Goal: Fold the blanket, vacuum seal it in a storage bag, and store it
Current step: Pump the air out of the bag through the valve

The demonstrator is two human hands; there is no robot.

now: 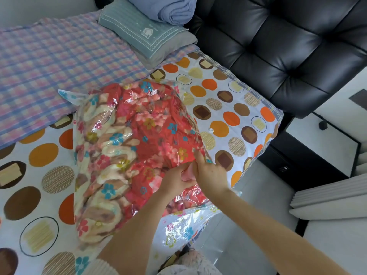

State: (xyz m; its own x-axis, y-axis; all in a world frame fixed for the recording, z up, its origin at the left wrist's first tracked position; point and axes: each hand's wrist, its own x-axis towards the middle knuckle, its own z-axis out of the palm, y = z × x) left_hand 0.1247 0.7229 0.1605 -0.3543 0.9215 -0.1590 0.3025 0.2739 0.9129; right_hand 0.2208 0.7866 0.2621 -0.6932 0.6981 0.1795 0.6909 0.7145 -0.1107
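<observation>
blanket (151, 124): thick and fleecy, red with cream swirls and pink, blue and yellow flowers
blanket state: bunched into a rounded, bulky lump, creased on top
blanket place: wholly inside the storage bag, filling most of it
storage bag (184, 229): clear plastic with a small flower print, crinkled and shiny
bag state: puffy around the blanket, not sucked flat; cannot tell if the mouth is sealed
bag pose: lying on the dotted bedsheet (228, 108), one corner sticking out far left, near end empty and reaching past the bed edge
</observation>
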